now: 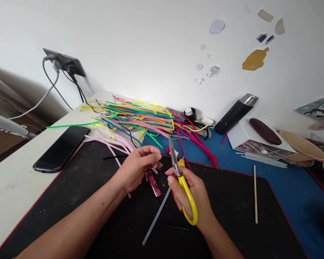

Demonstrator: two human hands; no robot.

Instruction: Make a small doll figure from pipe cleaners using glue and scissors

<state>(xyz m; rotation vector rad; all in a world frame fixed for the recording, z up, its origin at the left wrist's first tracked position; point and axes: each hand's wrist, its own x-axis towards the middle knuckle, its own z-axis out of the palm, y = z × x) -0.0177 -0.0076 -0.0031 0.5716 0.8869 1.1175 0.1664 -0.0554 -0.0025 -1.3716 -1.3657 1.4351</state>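
My left hand point(140, 163) is closed in a pinch over the dark mat; whatever lies between its fingertips is too small to make out. A black pipe cleaner point(112, 157) sticks out to the left behind that hand. My right hand point(201, 196) grips scissors point(174, 158) with yellow and red handles, thumb and fingers at the loops. Their blades look closed and point up and away from me. Just below my left fingers lies a pink see-through lighter point(153, 184). Between the hands, a translucent glue stick point(156, 217) slants across the mat.
A heap of coloured pipe cleaners point(140, 117) spans the back. At left lies a phone point(61, 148). A black flask point(233, 115) leans on the wall, near a white box point(237, 135). A thin wooden stick point(255, 194) rests on the black mat point(226, 219).
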